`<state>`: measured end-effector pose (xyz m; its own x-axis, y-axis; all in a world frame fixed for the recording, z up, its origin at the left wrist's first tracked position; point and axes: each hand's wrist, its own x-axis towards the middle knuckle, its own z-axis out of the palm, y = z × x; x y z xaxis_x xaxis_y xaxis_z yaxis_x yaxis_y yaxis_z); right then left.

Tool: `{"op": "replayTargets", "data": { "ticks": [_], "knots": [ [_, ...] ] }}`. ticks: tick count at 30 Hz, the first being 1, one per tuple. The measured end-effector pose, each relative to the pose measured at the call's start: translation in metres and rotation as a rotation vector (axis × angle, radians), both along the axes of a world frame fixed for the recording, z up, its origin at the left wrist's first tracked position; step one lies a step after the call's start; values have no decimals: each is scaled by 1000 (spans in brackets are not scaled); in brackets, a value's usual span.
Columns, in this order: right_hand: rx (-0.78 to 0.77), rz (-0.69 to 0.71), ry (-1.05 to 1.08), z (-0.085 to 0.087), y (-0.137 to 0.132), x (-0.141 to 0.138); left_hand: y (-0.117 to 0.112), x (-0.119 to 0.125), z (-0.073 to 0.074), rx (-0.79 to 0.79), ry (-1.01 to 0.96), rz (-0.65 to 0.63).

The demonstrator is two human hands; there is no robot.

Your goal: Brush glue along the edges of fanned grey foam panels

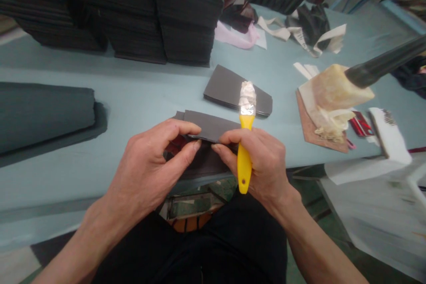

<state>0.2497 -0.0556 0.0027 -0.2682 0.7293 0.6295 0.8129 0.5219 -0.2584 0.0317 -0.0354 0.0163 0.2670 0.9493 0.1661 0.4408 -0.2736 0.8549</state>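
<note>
Close to the table's near edge, my left hand [155, 159] pinches the front edge of a thin dark grey panel [213, 125] between thumb and fingertips. My right hand [264, 155] pinches the same edge a little to the right. A yellow-handled paintbrush [245, 159] is tucked in that hand too, its bristles coated in whitish stuff and pointing away from me. Darker material [206, 159] hangs below the pinched edge, partly hidden by my fingers. Just behind lies a small stack of tapered dark panels [224, 82].
Tall stacks of dark panels [186, 17] stand at the back left, and a dark folded pile [46, 117] lies left. Scraps [239, 37] litter the back. At right, a yellowish block with a black handle [339, 86] rests on a brown board [306, 120], near a red packet [361, 124].
</note>
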Motion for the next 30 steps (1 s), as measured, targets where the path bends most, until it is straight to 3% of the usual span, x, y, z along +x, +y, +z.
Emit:
{"op": "replayTargets", "data": {
  "ticks": [10,19,28,30],
  "knots": [
    [26,16,-10,0,0,2,-1,-4,-10,105,81,13],
    [19,15,-5,1,5,1,2,4,-8,115,68,0],
    [38,17,11,2,4,2,1,-2,-3,-125,-50,232],
    [28,27,7,1,3,2,-2,-4,-3,-66,26,216]
  ]
}}
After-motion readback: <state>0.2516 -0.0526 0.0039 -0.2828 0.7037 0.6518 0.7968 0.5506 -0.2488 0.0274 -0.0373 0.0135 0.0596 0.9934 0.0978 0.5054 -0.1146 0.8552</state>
